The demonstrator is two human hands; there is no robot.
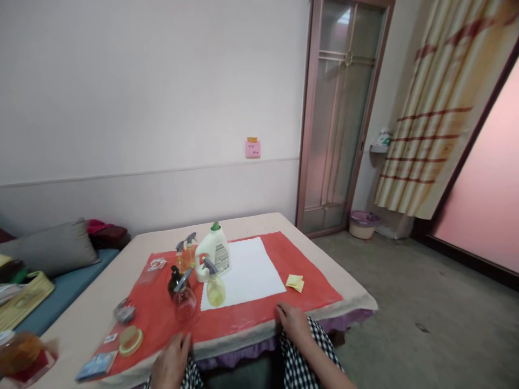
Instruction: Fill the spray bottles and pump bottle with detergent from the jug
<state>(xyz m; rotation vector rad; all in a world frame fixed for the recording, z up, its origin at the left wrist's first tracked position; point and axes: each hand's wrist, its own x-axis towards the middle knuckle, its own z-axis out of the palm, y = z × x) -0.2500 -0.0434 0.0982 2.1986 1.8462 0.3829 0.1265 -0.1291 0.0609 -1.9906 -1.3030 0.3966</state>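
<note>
Head view, left hand: the left hand (170, 363) is at the near edge of the tabletop (344, 281), fingers bent and close together; whether anything is inside the curl, I cannot tell.
Right hand: the right hand (295, 324) lies at the same edge, further right, loosely curled; its palm is hidden, so its grip cannot be told.
Clear spray bottle: the clear spray bottle (186, 309) stands just beyond the left hand, on the red sheet (318, 281).
Yellow notes: the yellow notes (295, 282) lie on the red sheet just beyond the right hand, near the corner of the white sheet (255, 270).
Yellow spray bottle: the yellow spray bottle (215, 294) stands upright at the left part of the white sheet, in front of the white jug (221, 251) with a green cap.
Behind the clear one: a dark bottle (173, 283) and, further back, orange spray bottles (188, 256).
Left side: a round dish (132, 348) and, nearer the corner, a blue packet (96, 367).
Wall: a pink note (252, 149) is taped above the tabletop.
</note>
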